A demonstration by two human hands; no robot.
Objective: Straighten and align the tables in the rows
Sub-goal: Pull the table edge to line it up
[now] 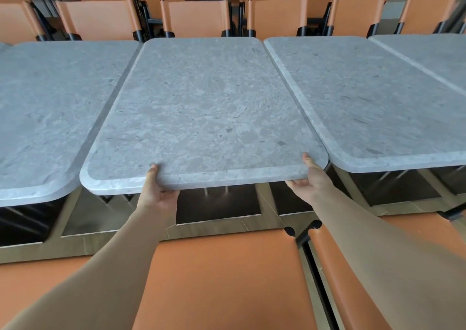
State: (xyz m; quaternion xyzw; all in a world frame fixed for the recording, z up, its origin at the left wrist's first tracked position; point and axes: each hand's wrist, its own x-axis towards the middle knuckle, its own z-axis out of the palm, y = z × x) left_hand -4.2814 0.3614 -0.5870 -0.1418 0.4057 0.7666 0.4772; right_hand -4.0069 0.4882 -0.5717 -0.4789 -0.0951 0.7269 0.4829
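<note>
A row of grey stone-topped tables runs across the view. The middle table (201, 107) sits askew: its near edge juts out past the left table (50, 117) and the right table (373, 107). My left hand (155, 191) grips the middle table's near edge left of centre, thumb on top and fingers curled underneath. Close to the near right corner, my right hand (309, 175) grips the same edge in the same way. The middle table's right side touches the right table; a narrow wedge-shaped gap shows on its left.
Orange chair backs (222, 279) stand between me and the tables. More orange chairs (196, 18) line the far side, with another row of tables behind them. A further table (433, 54) lies at the far right. Dark table bases (219, 208) show below.
</note>
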